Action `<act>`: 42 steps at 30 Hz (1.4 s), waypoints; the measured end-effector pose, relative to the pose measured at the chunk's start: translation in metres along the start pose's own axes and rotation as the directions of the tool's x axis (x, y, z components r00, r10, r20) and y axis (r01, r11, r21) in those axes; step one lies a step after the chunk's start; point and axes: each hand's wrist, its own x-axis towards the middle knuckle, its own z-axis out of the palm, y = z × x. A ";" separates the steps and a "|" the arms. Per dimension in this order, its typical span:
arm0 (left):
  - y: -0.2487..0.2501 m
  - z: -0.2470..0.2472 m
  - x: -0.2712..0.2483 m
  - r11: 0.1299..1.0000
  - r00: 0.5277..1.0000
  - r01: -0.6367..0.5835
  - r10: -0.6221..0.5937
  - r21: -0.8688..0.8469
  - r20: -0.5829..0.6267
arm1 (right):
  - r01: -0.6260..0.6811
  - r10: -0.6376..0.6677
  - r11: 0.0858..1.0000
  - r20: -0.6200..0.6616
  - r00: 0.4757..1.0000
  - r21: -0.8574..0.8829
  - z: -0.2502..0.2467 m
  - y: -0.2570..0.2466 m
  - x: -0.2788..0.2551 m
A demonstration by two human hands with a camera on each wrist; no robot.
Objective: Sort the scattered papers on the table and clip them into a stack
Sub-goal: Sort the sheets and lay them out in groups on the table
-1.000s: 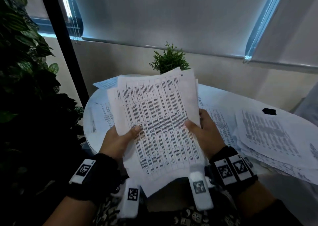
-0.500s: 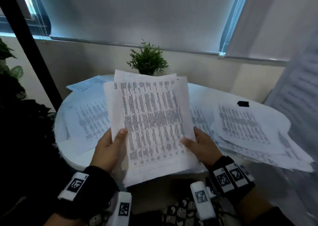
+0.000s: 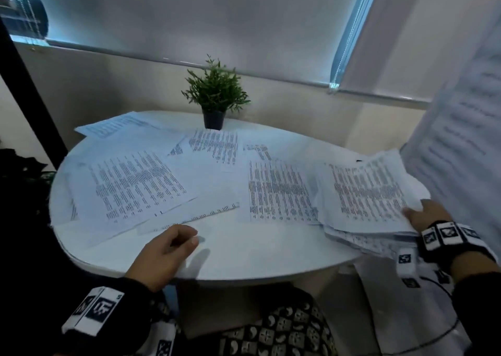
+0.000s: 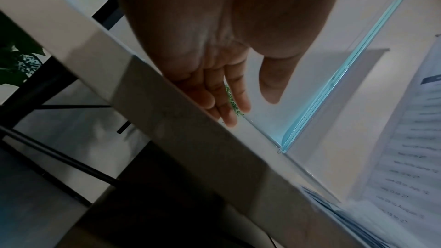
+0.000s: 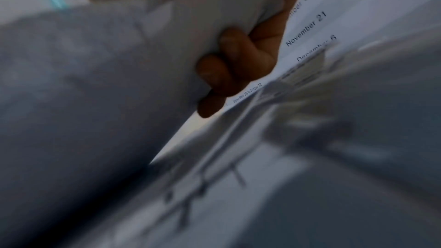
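Across the round white table (image 3: 244, 250), printed papers (image 3: 130, 187) lie scattered before a small potted plant (image 3: 215, 95), while our right hand (image 3: 427, 214) grips a thick paper stack (image 3: 366, 193) at the right edge and our left hand (image 3: 162, 258) hovers slack-fingered, holding nothing.

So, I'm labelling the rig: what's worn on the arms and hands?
The hands are bare. Each wrist carries a black band with white blocks printed with black square markers. Dark sleeves cover the forearms, and a thin black cable runs below the right wrist.
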 end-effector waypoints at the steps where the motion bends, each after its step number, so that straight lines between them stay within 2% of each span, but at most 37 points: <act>1: -0.001 0.000 0.001 1.000 1.000 0.002 -0.002 -0.002 0.001 | -0.002 0.002 0.999 -0.001 1.000 -0.032 0.003 0.000 -0.001; 3: -0.004 0.000 0.002 1.000 1.000 0.004 -0.004 0.013 -0.004 | -0.008 0.009 0.996 0.011 1.000 -0.088 0.007 -0.001 -0.001; 6: -0.006 -0.001 0.002 0.999 1.000 -0.004 0.004 0.040 -0.005 | -0.051 0.051 0.996 0.003 0.999 -0.075 0.011 0.001 0.005; 9: -0.001 -0.002 0.000 0.999 1.000 0.011 -0.011 0.037 0.005 | -0.086 0.067 0.973 -0.093 0.993 -0.216 0.004 -0.014 -0.009; 10: 0.003 -0.003 0.000 0.998 1.000 0.019 -0.020 0.055 0.017 | -0.036 0.002 0.964 -0.128 0.992 -0.262 0.001 -0.029 -0.021; 12: 0.015 -0.008 0.003 0.989 0.999 0.021 -0.028 0.146 0.043 | 0.195 -0.231 0.945 -0.114 0.966 -0.264 0.002 -0.071 -0.051; 13: 0.022 -0.013 0.008 0.978 0.999 0.005 -0.012 0.209 0.033 | 0.352 -0.365 0.915 -0.033 0.930 -0.197 0.006 -0.094 -0.069; 14: 0.028 -0.019 0.015 0.959 1.000 -0.012 0.012 0.284 0.002 | 0.508 -0.502 0.855 0.080 0.861 -0.102 0.013 -0.116 -0.087; 15: 0.034 -0.027 0.024 0.926 0.999 -0.015 0.034 0.377 -0.043 | 0.626 -0.610 0.780 0.188 0.769 -0.029 0.022 -0.135 -0.104; 16: 0.038 -0.036 0.035 0.876 0.995 0.000 0.050 0.482 -0.091 | 0.704 -0.679 0.710 0.273 0.681 0.011 0.032 -0.152 -0.121; 17: 0.040 -0.045 0.046 0.806 0.990 0.032 0.055 0.591 -0.129 | 0.745 -0.703 0.667 0.340 0.624 0.012 0.045 -0.165 -0.137; 18: 0.039 -0.054 0.058 0.712 0.990 0.080 0.027 0.698 -0.140 | 0.769 -0.708 0.640 0.383 0.593 -0.006 0.056 -0.175 -0.150; 20: 0.034 -0.068 0.078 0.489 0.985 0.162 -0.133 0.857 -0.111 | 0.761 -0.673 0.648 0.435 0.598 -0.045 0.074 -0.184 -0.169; 21: 0.031 -0.073 0.084 0.404 0.971 0.170 -0.225 0.899 -0.082 | 0.750 -0.649 0.658 0.459 0.607 -0.063 0.082 -0.184 -0.175; 22: 0.028 -0.076 0.088 0.357 0.952 0.163 -0.303 0.920 -0.050 | 0.745 -0.630 0.662 0.477 0.613 -0.084 0.087 -0.184 -0.180; 24: 0.025 -0.078 0.092 0.321 0.928 0.148 -0.373 0.935 -0.018 | 0.753 -0.623 0.647 0.487 0.612 -0.119 0.094 -0.182 -0.183; 27: 0.023 -0.079 0.088 0.319 0.952 0.127 -0.305 0.939 -0.025 | 0.769 -0.640 0.628 0.484 0.597 -0.119 0.098 -0.180 -0.183; 31: 0.024 -0.078 0.076 0.352 0.973 0.096 -0.231 0.931 -0.013 | 0.763 -0.651 0.633 0.446 0.615 -0.129 0.102 -0.176 -0.183; 34: 0.027 -0.071 0.066 0.286 0.982 -0.010 -0.180 0.958 0.064 | 0.746 -0.642 0.658 0.443 0.626 -0.101 0.102 -0.174 -0.188; 36: 0.034 -0.064 0.055 0.267 0.991 -0.048 -0.108 0.962 0.080 | 0.705 -0.645 0.709 0.394 0.655 -0.010 0.100 -0.174 -0.193; 38: 0.047 -0.053 0.045 0.293 0.995 -0.099 0.004 0.951 0.102 | 0.616 -0.641 0.768 0.242 0.729 0.176 0.092 -0.176 -0.194; 39: 0.054 -0.045 0.039 0.302 0.984 -0.170 0.095 0.938 0.148 | 0.539 -0.605 0.783 0.176 0.777 0.310 0.086 -0.177 -0.194; 40: 0.060 -0.035 0.031 0.309 0.947 -0.294 0.221 0.905 0.232 | 0.396 -0.537 0.773 0.180 0.824 0.496 0.077 -0.179 -0.194; 41: 0.067 -0.026 0.023 0.289 0.869 -0.455 0.350 0.842 0.349 | 0.152 -0.455 0.709 0.281 0.845 0.688 0.069 -0.181 -0.194; 42: 0.074 -0.016 0.013 0.252 0.771 -0.599 0.436 0.760 0.463 | -0.130 -0.400 0.593 0.430 0.809 0.795 0.059 -0.180 -0.194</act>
